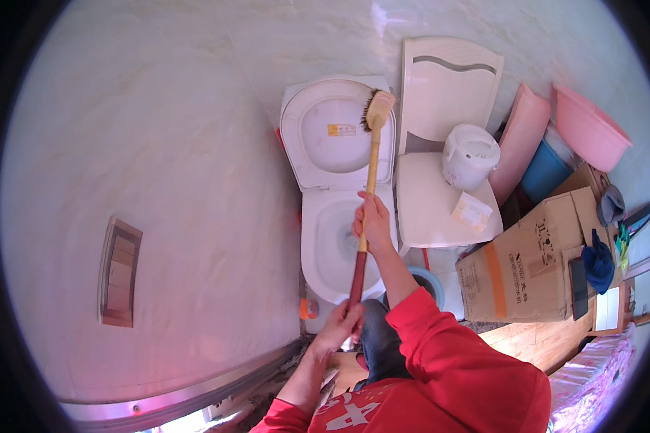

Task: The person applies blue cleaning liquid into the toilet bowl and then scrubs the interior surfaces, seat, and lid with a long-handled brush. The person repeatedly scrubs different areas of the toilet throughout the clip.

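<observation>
A long-handled scrub brush [379,111] with dark bristles is held in both hands. My left hand [344,325] grips the dark red lower end of its handle, and my right hand [374,219] is closed around the yellow shaft higher up. The brush head is over the upper right part of the raised toilet seat and lid [303,130], bristles facing left; whether they touch it I cannot tell. A yellow and white label is on the lid's inner face. Below the hinge lies the open white toilet bowl [325,265], partly behind the handle and my right hand.
On the right, a cream chair [422,200] holds a white rice cooker [468,157] and a tissue pack [471,212]. Beyond it stand a cardboard box [520,265], a pink basin [590,130] and a blue bucket [544,170]. A round bin [436,284] sits beside the bowl; the wall [195,162] is left.
</observation>
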`<move>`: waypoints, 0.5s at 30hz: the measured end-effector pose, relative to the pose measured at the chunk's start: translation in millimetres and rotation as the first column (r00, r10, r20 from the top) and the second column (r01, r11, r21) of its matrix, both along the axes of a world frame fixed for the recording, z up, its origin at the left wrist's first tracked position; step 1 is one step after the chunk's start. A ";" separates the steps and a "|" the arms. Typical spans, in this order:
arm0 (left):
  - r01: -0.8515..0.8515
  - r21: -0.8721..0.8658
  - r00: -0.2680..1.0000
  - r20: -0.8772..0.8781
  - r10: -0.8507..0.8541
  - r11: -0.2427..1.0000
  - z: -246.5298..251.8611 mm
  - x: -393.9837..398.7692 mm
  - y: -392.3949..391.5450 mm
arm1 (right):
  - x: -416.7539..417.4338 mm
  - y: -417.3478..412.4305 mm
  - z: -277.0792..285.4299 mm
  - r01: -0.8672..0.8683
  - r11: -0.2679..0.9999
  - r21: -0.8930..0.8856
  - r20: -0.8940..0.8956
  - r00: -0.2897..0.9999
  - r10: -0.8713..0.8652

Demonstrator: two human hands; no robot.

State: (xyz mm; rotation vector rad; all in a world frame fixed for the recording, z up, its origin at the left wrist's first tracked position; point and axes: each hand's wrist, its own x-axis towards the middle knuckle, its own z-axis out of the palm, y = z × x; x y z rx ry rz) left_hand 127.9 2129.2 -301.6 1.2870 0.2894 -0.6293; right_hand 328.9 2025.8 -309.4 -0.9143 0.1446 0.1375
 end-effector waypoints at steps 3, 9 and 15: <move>-0.249 0.514 0.951 0.290 0.106 0.821 4.8 28.7 19.4 | 43.1 40.1 4.5 0.005 1.000 0.025 -0.022 1.000 -0.005; -0.444 0.346 0.895 0.118 0.431 0.827 27.1 18.7 4.8 | 38.1 101.6 -4.2 -0.215 0.941 -0.260 0.031 0.973 0.231; -0.313 0.717 0.930 0.363 0.049 0.623 29.7 4.3 47.2 | 15.1 84.2 13.2 -0.030 0.998 -0.047 -0.081 0.996 0.026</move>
